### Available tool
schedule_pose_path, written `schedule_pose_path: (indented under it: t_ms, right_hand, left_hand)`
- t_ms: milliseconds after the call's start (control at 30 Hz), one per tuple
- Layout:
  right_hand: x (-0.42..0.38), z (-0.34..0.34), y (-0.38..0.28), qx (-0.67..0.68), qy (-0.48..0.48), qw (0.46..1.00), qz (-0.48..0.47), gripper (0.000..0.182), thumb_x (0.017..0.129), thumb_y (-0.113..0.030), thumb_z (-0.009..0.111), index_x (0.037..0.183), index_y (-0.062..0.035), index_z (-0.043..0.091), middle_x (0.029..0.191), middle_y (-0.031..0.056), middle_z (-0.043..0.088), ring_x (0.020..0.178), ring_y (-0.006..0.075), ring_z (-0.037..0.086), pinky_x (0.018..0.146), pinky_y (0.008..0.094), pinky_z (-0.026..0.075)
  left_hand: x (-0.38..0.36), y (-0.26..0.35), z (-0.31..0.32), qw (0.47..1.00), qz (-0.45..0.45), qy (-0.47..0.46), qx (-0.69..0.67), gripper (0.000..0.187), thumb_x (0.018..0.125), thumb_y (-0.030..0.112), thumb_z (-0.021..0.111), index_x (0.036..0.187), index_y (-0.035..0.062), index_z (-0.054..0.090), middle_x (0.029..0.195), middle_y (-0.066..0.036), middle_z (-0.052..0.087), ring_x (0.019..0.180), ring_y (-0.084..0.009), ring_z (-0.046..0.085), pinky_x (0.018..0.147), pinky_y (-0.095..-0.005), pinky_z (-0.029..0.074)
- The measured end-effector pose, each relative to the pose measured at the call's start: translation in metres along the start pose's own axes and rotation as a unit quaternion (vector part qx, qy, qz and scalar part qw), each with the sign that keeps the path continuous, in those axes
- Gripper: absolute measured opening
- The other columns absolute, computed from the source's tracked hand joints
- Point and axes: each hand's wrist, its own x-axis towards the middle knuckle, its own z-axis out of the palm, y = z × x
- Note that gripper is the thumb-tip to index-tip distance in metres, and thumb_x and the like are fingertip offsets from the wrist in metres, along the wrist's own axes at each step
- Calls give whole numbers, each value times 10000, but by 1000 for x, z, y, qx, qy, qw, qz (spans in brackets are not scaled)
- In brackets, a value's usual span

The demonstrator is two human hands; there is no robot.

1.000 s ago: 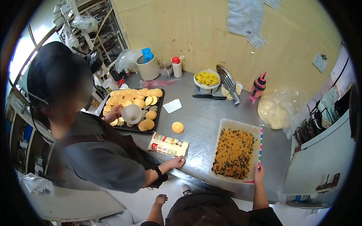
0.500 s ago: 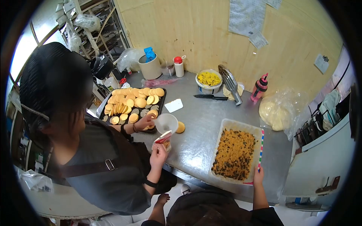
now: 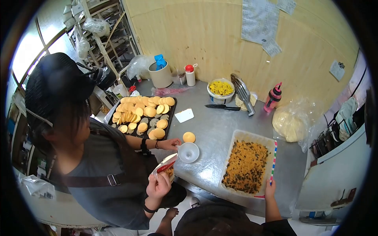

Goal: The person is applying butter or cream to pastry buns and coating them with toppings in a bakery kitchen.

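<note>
My right hand (image 3: 270, 189) grips the front right corner of a shallow plastic tray (image 3: 233, 157), its fingers closed at the rim. Inside lies a layer of crumbly orange-brown filling (image 3: 247, 163) with dark bits. A striped multicoloured strip (image 3: 274, 161) runs along the tray's right edge. Low in the view, my left hand (image 3: 171, 213) hangs beside my body in front of the table. It holds nothing, and its fingers look loosely apart.
A co-worker at left holds a clear plastic bowl (image 3: 188, 152) and a bag with a red tool (image 3: 167, 166). Round cakes fill a black baking tray (image 3: 171, 118). Behind stand a knife (image 3: 222, 107), a tub (image 3: 220, 92), tongs (image 3: 243, 94), a pink bottle (image 3: 272, 97) and bagged dough (image 3: 290, 124).
The co-worker has brought the plastic bowl toward the table's front edge and turned it, and the bag has shifted nearer. My right hand stays on the tray; the view has shifted slightly.
</note>
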Motion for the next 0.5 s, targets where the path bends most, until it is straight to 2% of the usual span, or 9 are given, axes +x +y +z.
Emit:
schedule_pose_path:
  t_ms: [167,267,367,500]
  right_hand:
    - [0,1,0,12,3,1000,8,216,925,-167,555,1046,8,591,907,71,615,827,155,554,770,322,451]
    - [3,-3,3,-28,-20,999,12,239,942,-161,550,1121,-3,566,954,45,604,845,121,539,782,281,449]
    - [0,-1,-1,-20,7,1000,-9,205,921,-181,567,1020,-4,594,885,63,611,804,145,540,745,317,449]
    - [-2,-2,-7,-2,7,1000,1,221,923,-199,577,1025,-4,594,887,61,608,805,156,541,745,316,448]
  left_hand:
    - [4,-1,-2,1000,2,1,8,314,893,271,545,1135,73,580,998,-101,681,839,-212,649,646,-337,467]
    - [0,2,1,1000,-2,3,9,311,889,269,546,1127,73,587,999,-102,680,838,-211,648,649,-338,471]
    - [0,2,4,1000,13,13,20,308,888,267,547,1120,70,593,991,-103,680,834,-213,649,655,-347,477]
    - [4,3,5,996,43,-38,62,320,889,272,556,1115,46,584,969,-107,683,841,-219,658,643,-352,483]
